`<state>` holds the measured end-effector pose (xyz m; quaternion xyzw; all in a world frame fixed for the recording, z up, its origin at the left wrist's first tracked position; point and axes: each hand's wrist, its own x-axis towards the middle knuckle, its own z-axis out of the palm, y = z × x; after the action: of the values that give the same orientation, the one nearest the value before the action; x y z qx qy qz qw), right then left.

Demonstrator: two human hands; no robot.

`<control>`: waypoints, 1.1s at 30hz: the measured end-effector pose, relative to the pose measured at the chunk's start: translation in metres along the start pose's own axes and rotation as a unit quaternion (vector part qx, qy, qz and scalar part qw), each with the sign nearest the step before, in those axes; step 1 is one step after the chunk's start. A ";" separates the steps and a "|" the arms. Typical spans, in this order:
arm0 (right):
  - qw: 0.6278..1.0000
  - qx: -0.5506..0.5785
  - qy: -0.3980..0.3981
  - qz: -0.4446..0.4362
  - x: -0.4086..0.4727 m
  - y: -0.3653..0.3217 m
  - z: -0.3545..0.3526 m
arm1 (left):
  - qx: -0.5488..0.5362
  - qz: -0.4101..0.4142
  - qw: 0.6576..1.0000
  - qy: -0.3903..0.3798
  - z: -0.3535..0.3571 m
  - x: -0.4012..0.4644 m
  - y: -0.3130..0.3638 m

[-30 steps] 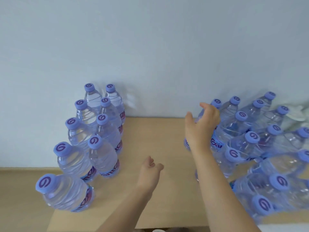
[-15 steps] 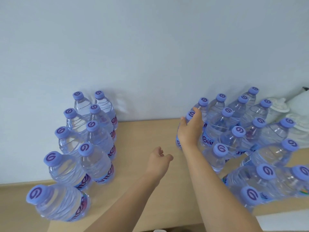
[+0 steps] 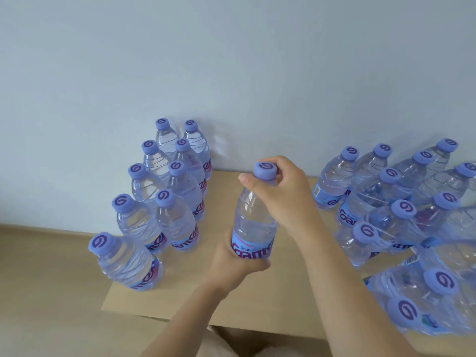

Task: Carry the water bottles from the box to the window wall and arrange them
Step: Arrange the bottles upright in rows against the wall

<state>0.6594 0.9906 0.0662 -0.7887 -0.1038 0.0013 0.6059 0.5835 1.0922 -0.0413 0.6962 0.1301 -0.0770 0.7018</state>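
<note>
Half a second ago the right hand (image 3: 283, 194) was reaching onto a bottle at the near-left corner of the right-hand cluster (image 3: 401, 207) while the left hand (image 3: 237, 258) hung loosely curled with nothing in it; now one water bottle (image 3: 253, 215) is out in the gap between the two groups, carried by both hands. Fingers and thumb of the right hand pinch the neck just under the purple cap (image 3: 265, 171), and the left hand wraps round the labelled lower part from below. Held upright with a slight lean, the bottle appears to be clear of the wooden tabletop (image 3: 257, 300), though its base is hidden by the left hand. To the left stands the arranged group (image 3: 167, 191): two files of bottles running out from the pale wall (image 3: 231, 60), with one more bottle (image 3: 126, 261) at the near end. By my reading, the step in hand is moving a bottle from the loose cluster to that ordered group. What the next move calls for is a carry leftward and a gentle set-down beside the nearest bottles, to continue the files. The neighbours stand close together, so it should come down straight without knocking them.
</note>
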 end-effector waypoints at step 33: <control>0.985 -0.119 -0.083 0.090 -0.079 0.024 0.152 | 0.022 -0.119 0.987 0.105 -0.115 -0.074 -0.092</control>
<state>0.5665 1.1173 -0.0065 -0.8585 -0.0816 0.1090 0.4944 0.4780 1.1996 -0.1072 0.6955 0.2832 -0.0892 0.6543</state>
